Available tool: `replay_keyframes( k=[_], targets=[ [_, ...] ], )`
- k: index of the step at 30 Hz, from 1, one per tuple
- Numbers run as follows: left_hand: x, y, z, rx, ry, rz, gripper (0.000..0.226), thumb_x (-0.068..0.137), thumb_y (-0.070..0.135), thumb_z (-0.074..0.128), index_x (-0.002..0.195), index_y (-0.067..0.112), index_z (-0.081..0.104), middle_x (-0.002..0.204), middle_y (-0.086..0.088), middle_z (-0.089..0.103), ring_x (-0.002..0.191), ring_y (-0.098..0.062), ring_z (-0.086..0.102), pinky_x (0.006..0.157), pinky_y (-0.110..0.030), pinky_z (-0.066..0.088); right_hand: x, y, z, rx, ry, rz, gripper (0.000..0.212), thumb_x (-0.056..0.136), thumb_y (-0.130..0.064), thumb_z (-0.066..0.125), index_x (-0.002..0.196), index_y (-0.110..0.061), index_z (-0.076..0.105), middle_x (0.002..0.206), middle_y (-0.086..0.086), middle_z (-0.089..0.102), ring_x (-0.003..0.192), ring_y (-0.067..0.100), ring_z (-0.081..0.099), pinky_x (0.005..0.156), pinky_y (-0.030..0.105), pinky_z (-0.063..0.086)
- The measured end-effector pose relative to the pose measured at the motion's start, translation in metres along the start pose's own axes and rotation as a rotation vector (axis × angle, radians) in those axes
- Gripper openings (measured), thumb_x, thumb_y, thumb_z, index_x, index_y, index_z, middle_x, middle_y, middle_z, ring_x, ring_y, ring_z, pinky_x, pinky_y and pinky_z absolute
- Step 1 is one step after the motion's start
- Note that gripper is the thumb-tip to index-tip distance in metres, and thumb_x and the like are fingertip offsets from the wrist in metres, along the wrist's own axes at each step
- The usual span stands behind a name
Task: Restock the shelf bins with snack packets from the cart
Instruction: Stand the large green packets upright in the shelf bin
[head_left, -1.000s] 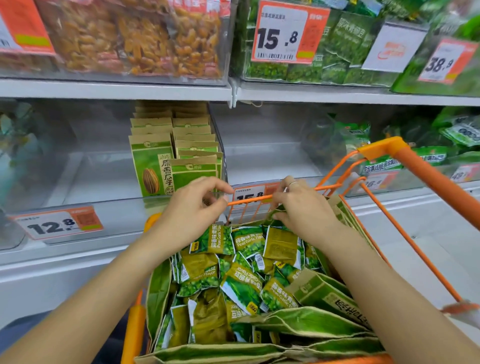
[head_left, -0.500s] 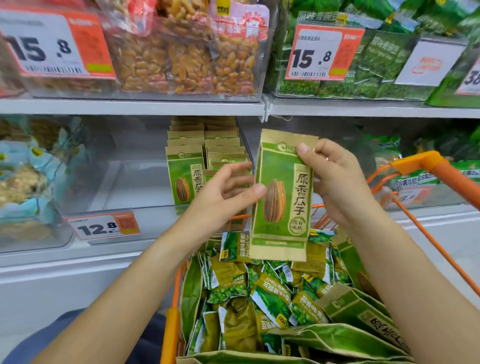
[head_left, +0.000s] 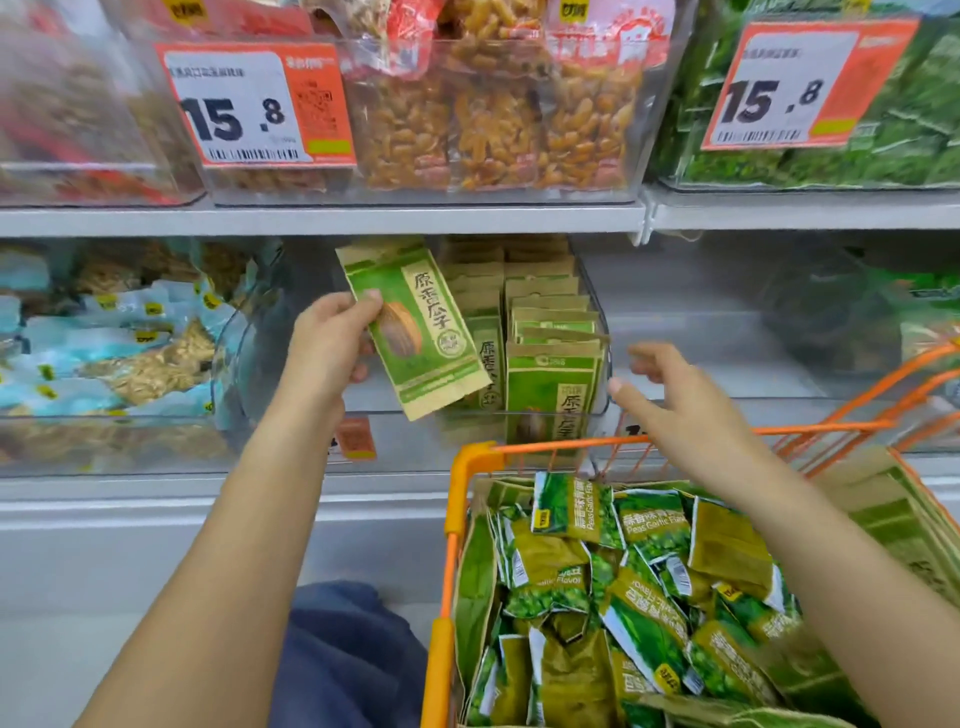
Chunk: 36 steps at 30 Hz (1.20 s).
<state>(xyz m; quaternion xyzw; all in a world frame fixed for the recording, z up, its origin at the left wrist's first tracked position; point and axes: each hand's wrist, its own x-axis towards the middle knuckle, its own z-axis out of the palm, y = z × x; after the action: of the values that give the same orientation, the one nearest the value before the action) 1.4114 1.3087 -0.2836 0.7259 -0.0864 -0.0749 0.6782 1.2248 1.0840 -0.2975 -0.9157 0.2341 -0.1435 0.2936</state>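
My left hand (head_left: 327, 345) grips a green and tan sunflower seed packet (head_left: 415, 325), tilted, in front of the middle shelf. Behind it a clear bin (head_left: 605, 364) holds rows of the same packets (head_left: 550, 384) standing upright. My right hand (head_left: 675, 400) hovers with relaxed fingers and holds nothing, just right of the bin and above the orange cart's front rim (head_left: 675, 441). The cart is full of small green pea packets (head_left: 623, 571), with more seed packets lying along its sides.
A bin of pale blue snack bags (head_left: 104, 343) stands left of the seed bin. The upper shelf (head_left: 363, 218) carries bins of orange snacks and green packets with 15.8 price tags (head_left: 254, 104). My blue-clad knee (head_left: 343, 649) is beside the cart.
The seed packet has passed from my right hand to my left, which has carried it up towards the bin. My right hand has let go and moved right. The view has shifted closer.
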Motion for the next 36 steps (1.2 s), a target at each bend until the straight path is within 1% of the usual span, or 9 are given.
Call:
replay_keyframes(
  k=[5, 8, 10, 13, 17, 25, 30, 33, 36],
  targets=[
    [0.005, -0.018, 0.028, 0.103, -0.058, 0.080, 0.011, 0.098, 0.006, 0.051, 0.107, 0.010, 0.047, 0.087, 0.003, 0.058, 0.077, -0.006, 0.058, 0.056, -0.017, 0.053, -0.001, 0.013, 0.020, -0.366, -0.142, -0.080, 0.056, 0.093, -0.052, 0.048, 0.139, -0.021, 0.039, 0.120, 0.005, 0.063, 0.116, 0.026, 0.050, 0.097, 0.038, 0.039],
    [0.009, -0.035, 0.038, 0.399, -0.149, -0.003, 0.011, 0.097, 0.009, 0.053, 0.106, 0.013, 0.047, 0.108, -0.011, 0.062, 0.092, -0.026, 0.063, 0.076, -0.041, 0.057, 0.000, 0.016, 0.018, -0.337, -0.116, -0.093, 0.054, 0.093, -0.050, 0.050, 0.138, -0.022, 0.041, 0.117, 0.004, 0.064, 0.115, 0.025, 0.050, 0.097, 0.036, 0.039],
    [0.011, -0.037, 0.041, 0.615, -0.153, 0.017, 0.017, 0.094, 0.016, 0.056, 0.108, 0.016, 0.047, 0.117, -0.010, 0.061, 0.102, -0.031, 0.061, 0.086, -0.043, 0.052, 0.000, 0.016, 0.018, -0.339, -0.116, -0.107, 0.053, 0.093, -0.049, 0.049, 0.138, -0.022, 0.041, 0.116, 0.004, 0.065, 0.115, 0.024, 0.050, 0.098, 0.035, 0.037],
    [0.011, -0.034, 0.046, 0.704, -0.183, 0.027, 0.051, 0.083, 0.022, 0.072, 0.123, 0.011, 0.041, 0.114, -0.004, 0.058, 0.106, -0.027, 0.058, 0.083, -0.035, 0.048, -0.002, 0.014, 0.017, -0.336, -0.116, -0.105, 0.053, 0.094, -0.048, 0.048, 0.140, -0.021, 0.039, 0.119, 0.003, 0.063, 0.117, 0.023, 0.048, 0.101, 0.035, 0.034],
    [0.012, -0.038, 0.051, 0.802, -0.308, -0.002, 0.083, 0.072, 0.018, 0.082, 0.136, 0.019, 0.030, 0.111, -0.004, 0.058, 0.098, -0.027, 0.061, 0.076, -0.043, 0.058, -0.003, 0.010, 0.016, -0.323, -0.113, -0.112, 0.053, 0.096, -0.046, 0.047, 0.141, -0.021, 0.037, 0.121, 0.003, 0.062, 0.118, 0.021, 0.047, 0.102, 0.033, 0.031],
    [0.031, -0.043, 0.056, 0.897, -0.185, 0.136, 0.082, 0.065, 0.026, 0.087, 0.132, 0.021, 0.039, 0.116, -0.007, 0.065, 0.106, -0.032, 0.060, 0.079, -0.037, 0.048, -0.004, 0.009, 0.014, -0.313, -0.137, -0.096, 0.058, 0.097, -0.046, 0.046, 0.146, -0.020, 0.032, 0.126, 0.004, 0.059, 0.123, 0.021, 0.044, 0.109, 0.033, 0.025],
    [0.041, -0.047, 0.056, 0.777, -0.297, 0.074, 0.079, 0.069, 0.018, 0.085, 0.135, 0.021, 0.043, 0.117, -0.001, 0.063, 0.109, -0.025, 0.059, 0.086, -0.032, 0.047, -0.003, 0.010, 0.014, -0.307, -0.150, -0.103, 0.058, 0.096, -0.046, 0.046, 0.146, -0.020, 0.032, 0.129, 0.005, 0.057, 0.125, 0.021, 0.042, 0.108, 0.033, 0.026],
    [0.039, -0.041, 0.050, 0.732, -0.374, -0.004, 0.096, 0.058, 0.054, 0.087, 0.137, 0.020, 0.044, 0.117, 0.004, 0.065, 0.107, -0.020, 0.062, 0.092, -0.039, 0.052, -0.001, 0.010, 0.001, -0.242, -0.261, -0.075, 0.061, 0.094, -0.046, 0.051, 0.147, -0.021, 0.032, 0.140, 0.005, 0.050, 0.129, 0.021, 0.041, 0.103, 0.031, 0.031],
    [0.026, -0.021, 0.051, 0.736, -0.271, 0.012, 0.136, 0.055, 0.065, 0.083, 0.154, 0.011, 0.007, 0.148, -0.010, 0.043, 0.132, -0.030, 0.046, 0.109, -0.043, 0.039, -0.006, 0.013, -0.036, -0.093, -0.307, 0.004, 0.059, 0.090, -0.046, 0.056, 0.143, -0.027, 0.040, 0.145, 0.000, 0.046, 0.126, 0.016, 0.047, 0.103, 0.030, 0.036]
  ],
)
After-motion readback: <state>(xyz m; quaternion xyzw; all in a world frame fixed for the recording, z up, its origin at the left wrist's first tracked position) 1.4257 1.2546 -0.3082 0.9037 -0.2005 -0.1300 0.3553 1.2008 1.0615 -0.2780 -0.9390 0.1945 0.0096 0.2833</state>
